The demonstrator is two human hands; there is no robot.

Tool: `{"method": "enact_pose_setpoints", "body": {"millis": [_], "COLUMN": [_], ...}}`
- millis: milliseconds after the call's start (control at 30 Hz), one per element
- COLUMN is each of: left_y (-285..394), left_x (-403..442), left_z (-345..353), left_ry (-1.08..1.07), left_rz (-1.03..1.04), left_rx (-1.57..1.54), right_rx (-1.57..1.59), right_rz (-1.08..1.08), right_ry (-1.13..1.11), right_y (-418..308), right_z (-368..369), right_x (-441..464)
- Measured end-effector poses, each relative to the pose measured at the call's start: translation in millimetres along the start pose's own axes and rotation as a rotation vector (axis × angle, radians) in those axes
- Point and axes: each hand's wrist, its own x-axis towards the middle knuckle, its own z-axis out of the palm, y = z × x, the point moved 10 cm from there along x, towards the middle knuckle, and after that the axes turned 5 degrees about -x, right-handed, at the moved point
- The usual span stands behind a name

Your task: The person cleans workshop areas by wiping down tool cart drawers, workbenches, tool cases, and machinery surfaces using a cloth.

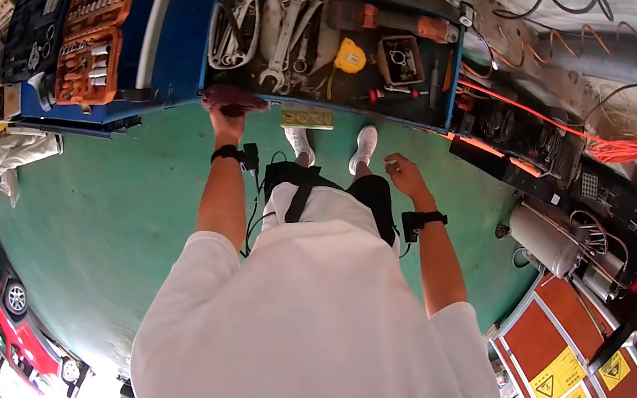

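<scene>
My left hand [227, 125] is closed around a dark red rag [239, 97] at the front left edge of a blue-framed tool drawer [269, 94]. Part of its fingers is hidden by the cloth. To the right of my legs, my right hand [409, 177] hangs in the air over the green floor, fingers loosely bent and apart, holding nothing. Inside the drawer lie several wrenches [287, 31], a white tray of hand tools [236, 27], a yellow tape measure [350, 57], an orange-and-black power tool [396, 23] and a small box of parts [401, 60].
Orange socket cases [96, 32] stand on a blue cabinet at left. A small patterned box [307, 118] is on the floor by my shoes. An orange hose coil [627, 149], a tank [543, 239] and a brown panel [548, 325] with warning labels are on the right. A red car [21, 338] is lower left.
</scene>
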Motion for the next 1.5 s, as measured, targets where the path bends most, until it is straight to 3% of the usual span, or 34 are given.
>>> {"method": "enact_pose_setpoints", "body": {"millis": [67, 133, 167, 200, 233, 267, 333, 500, 567, 667, 833, 900, 1033, 1133, 1200, 1267, 1400, 1500], "left_y": [-4, -8, -10, -12, -13, -16, -7, 6, 4, -17, -53, -78, -126, -160, -179, -205, -244, -269], "left_x": [-17, -59, -55, -48, -58, -58, -78, -21, 7, 13, -7, -4, -65, -74, -89, -98, -134, -129], "left_z": [19, 65, 59, 60, 78, 82, 95, 56, 0, -17, -32, -48, 19, 16, 31, 40, 68, 67], "left_ry": [-0.035, -0.305, -0.302, -0.453, -0.604, -0.600, -0.246, -0.019, 0.257, 0.146, 0.139, 0.230, 0.080, 0.122, 0.036, -0.043, -0.278, -0.352], "left_rz": [-0.004, -0.098, -0.102, -0.116, -0.129, -0.130, 0.029, 0.030, 0.062, -0.004, -0.054, -0.110, -0.135, -0.248, -0.309, -0.334, -0.479, -0.505], "left_rx": [-0.062, -0.193, -0.182, -0.177, -0.174, -0.169, -0.099, -0.012, 0.033, 0.093, 0.165, 0.403, 0.393, 0.491, 0.784, 0.811, 0.849, 0.811], "right_rx": [-0.029, -0.071, -0.117, -0.108, -0.034, 0.038, 0.074, 0.170, 0.190, 0.241, 0.138, 0.104, 0.063, 0.080, 0.000, -0.102, -0.234, -0.282], "right_rz": [0.097, 0.101, 0.103, 0.106, 0.245, 0.384, 0.418, 0.567, 0.575, 0.544, 0.344, 0.260, 0.158, 0.012, -0.136, -0.332, -0.431, -0.352], "right_ry": [-0.044, -0.060, -0.074, -0.074, -0.096, -0.120, -0.111, -0.181, -0.140, -0.139, -0.132, -0.095, -0.141, -0.072, -0.068, 0.010, -0.088, 0.010], "right_y": [31, 64, 82, 96, 123, 149, 183, 213, 213, 214, 155, 129, 96, 26, -23, -53, -104, -110], "right_z": [-3, -3, -2, -3, -4, -2, 1, 2, 1, 16, 16, 9, 11, -13, -22, -20, -1, 6], "right_x": [-11, -27, -38, -48, -61, -76, -98, -128, -128, -118, -88, -71, -39, -28, -7, 12, 46, 66]}}
